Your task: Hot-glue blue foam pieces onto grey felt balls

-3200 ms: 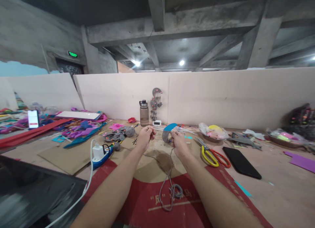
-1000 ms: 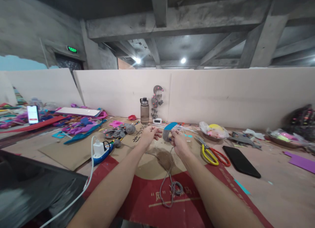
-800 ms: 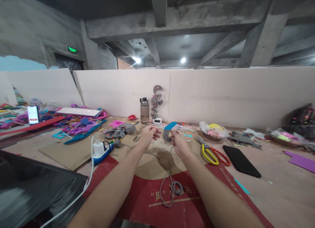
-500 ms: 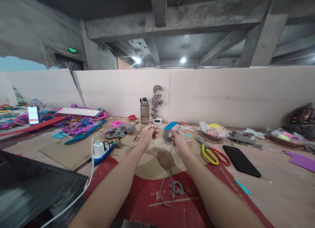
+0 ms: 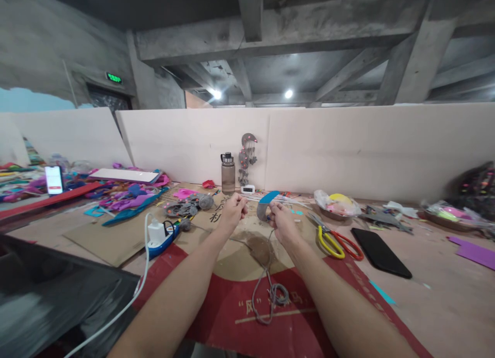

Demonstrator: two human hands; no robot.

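Note:
My right hand pinches a curved felt piece, blue on top with grey below. Just left of it and apart from it, my left hand has its fingertips pressed together; whatever they hold is too small to make out. Grey yarn hangs beneath my right hand and ends in a loose coil on the red and brown cardboard. Another strand runs left toward a grey yarn ball. Scissors with yellow and red handles lie right of my right hand.
A black phone lies at the right. Behind my hands stand a water bottle, a small digital clock and a grey moon-shaped hanging ornament. A blue power strip with a white cable and colourful felt scraps occupy the left.
My left hand has risen slightly and its fingers have closed more tightly together. My right hand still holds the felt piece in nearly the same place.

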